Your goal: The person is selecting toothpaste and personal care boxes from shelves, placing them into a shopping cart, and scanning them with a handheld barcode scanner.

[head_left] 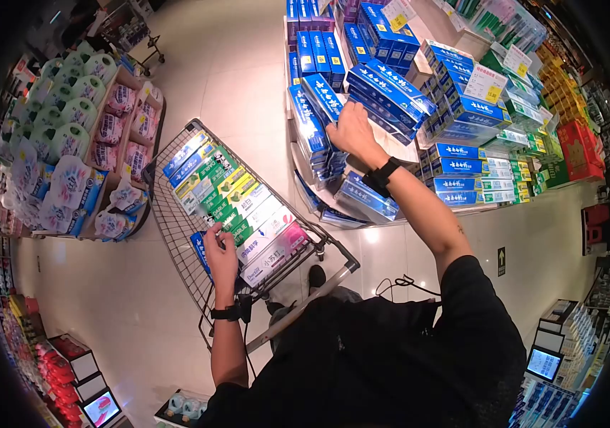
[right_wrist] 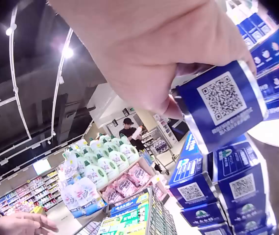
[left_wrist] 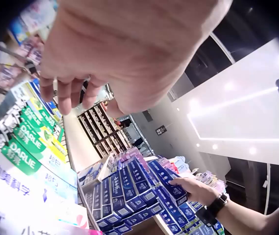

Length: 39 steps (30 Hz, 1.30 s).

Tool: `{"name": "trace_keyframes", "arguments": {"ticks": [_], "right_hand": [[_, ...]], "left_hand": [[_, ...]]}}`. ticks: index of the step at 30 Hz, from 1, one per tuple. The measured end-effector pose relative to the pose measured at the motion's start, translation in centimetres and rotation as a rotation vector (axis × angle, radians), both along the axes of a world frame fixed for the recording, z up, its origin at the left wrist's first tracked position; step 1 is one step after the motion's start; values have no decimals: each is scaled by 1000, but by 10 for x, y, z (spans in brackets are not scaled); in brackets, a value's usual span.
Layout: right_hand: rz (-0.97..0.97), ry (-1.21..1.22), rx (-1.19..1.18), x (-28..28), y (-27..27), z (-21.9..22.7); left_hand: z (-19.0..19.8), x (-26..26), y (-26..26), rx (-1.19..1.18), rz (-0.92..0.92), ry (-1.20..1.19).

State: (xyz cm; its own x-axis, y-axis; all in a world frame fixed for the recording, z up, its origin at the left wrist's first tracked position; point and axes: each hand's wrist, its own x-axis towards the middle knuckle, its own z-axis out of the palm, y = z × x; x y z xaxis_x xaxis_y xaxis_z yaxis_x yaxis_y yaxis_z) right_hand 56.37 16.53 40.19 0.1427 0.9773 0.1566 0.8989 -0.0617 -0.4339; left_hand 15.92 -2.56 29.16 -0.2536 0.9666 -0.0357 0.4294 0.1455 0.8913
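My right hand [head_left: 358, 134] grips a blue toothpaste box [right_wrist: 222, 105] by its sides, its QR-coded end facing the right wrist camera. The box is over a stack of similar blue toothpaste boxes [right_wrist: 242, 196] on the display. In the head view, more blue boxes [head_left: 390, 96] lie just beyond the fingers. My left hand [head_left: 220, 257] hovers over the shopping cart [head_left: 185, 260], fingers loosely bent and holding nothing. Below it, rows of toothpaste boxes fill the cart: green Darlie packs [left_wrist: 29, 137], white ones and a pink one [head_left: 287, 242].
Price cards [head_left: 487, 84] stand on the toothpaste display to the right. Left of the cart is a shelf of green-capped detergent bottles [right_wrist: 107, 164] and pink packs [head_left: 110, 128]. A person [right_wrist: 128, 131] in a cap stands farther back. The cart's handle [head_left: 305, 303] is against my body.
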Motion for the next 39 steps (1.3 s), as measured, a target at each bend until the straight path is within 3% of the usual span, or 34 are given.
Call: {"name": "trace_keyframes", "arguments": {"ticks": [3,5,6,7,9,11,14,17,20,25,30,33,35,39], "right_hand": [[-3,10,-74,10,-17,-18],[24,33,-47,27,-29,-4],[30,50,-29,37,-39,11],[37,66,-10,47,-52,19],[5,77,-44,65,-90,26],[-77,115,-116,77,-138,23],[-86,50,-150,100,-182,-41],[-19,-51,-234,114,-192,-118],[6,-61,-319,115,-194,-168],[72,-203,-307,124,-190,-185],[36,-279,-382,116,-190,-197],[8,-332,-294,104,-189,-145],[208,-182,36,95,-178,-118],[111,-231,547,102,-96,11]], "left_hand": [[-18,-18,-22,47,-14,134],[-14,-23,-24,12,16,13],[-8,-26,-25,-64,35,74],[-2,-32,-28,-139,53,136],[-17,-44,-40,-141,92,33],[-15,-48,-47,-14,135,22],[-17,-58,-53,-67,129,34],[-7,-50,-52,-87,140,18],[2,-43,-48,-53,129,46],[14,-36,-42,-123,57,-24],[11,-55,-62,-63,42,109],[-3,-53,-61,-104,53,-20],[-8,-67,-75,-149,79,74],[-11,-53,-79,-173,113,74]]}}
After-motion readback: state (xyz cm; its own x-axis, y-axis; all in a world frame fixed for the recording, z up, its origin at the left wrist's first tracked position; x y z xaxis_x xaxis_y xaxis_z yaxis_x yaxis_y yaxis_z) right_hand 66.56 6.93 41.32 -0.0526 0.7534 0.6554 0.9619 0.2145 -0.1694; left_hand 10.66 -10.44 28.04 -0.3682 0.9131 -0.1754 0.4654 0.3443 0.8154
